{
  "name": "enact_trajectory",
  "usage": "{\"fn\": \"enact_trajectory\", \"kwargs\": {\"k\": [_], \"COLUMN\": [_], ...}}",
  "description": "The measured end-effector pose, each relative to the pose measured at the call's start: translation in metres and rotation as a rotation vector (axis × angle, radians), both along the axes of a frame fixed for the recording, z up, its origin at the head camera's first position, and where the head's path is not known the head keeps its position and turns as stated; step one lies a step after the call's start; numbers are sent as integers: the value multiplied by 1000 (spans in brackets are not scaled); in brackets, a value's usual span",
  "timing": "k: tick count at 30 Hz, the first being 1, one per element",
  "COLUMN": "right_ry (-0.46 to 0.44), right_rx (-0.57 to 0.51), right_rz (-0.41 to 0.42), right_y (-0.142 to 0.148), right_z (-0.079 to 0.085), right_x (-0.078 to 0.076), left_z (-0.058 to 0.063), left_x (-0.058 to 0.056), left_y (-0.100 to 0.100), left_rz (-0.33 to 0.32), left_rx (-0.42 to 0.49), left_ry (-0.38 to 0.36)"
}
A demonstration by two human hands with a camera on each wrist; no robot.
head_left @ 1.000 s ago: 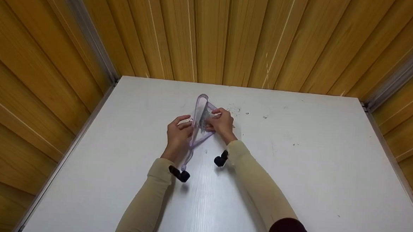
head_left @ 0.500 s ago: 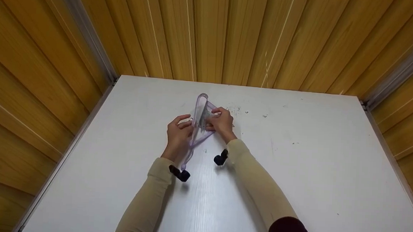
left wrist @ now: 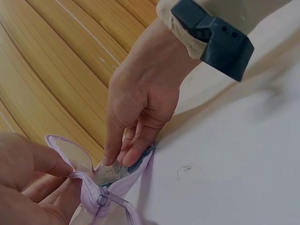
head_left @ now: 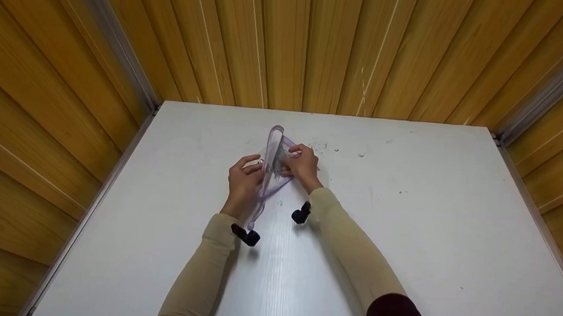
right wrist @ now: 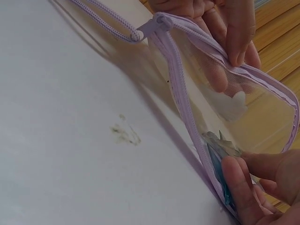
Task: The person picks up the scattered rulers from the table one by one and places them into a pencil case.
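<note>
A see-through pouch with a lilac zip edging stands on the white table, its mouth spread wide. The left hand pinches one zip edge between thumb and fingers, close to the lilac zip pull. A corded loop hangs from that pull. From the other side, the right hand reaches in at the mouth. Its thumb and fingers pinch a crinkled grey, clear plastic packet with teal parts. The rest of the packet is hidden by the fingers. A small white shape shows through the pouch wall.
The white tabletop has dark smudges and scuffs right of the hands. Yellow wood-look panels rise at its back and both sides. Black wrist cameras jut from both sleeves.
</note>
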State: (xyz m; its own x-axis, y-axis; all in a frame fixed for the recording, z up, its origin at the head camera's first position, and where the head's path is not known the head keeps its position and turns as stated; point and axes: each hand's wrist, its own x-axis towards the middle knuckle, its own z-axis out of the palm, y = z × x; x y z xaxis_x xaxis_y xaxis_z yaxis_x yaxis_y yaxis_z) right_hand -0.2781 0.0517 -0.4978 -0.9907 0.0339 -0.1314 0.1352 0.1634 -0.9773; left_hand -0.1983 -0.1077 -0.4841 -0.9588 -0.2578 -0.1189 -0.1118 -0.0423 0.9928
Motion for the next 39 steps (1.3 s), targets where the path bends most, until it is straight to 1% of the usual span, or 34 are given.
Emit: {"fn": "enact_trajectory", "kwargs": {"k": [6,10,17,25,31,39], "right_ry": [1,12,2,7,7,4], "right_rx": [-8,-16,-31,-37,-3,38], "right_rz": [-1,6,-12,-10,-6,17], "right_y": [0,0,2,10,15,20], "right_z": [-1,0,-2,3,8,13], "right_x": [0,0,1,0,-1,-3], "left_z": [-1,-1,-3,-4,-5,-3], "left_x": [-1,-1,1,-2,-4,-2], "left_y": [-1,-1,1,0,-1,0], "left_rz": [-3,-8,15,-7,-6,6], "left_rx": [-2,14,23,42,30,30], "left_ry": [2,12,-7,1,7,8]}}
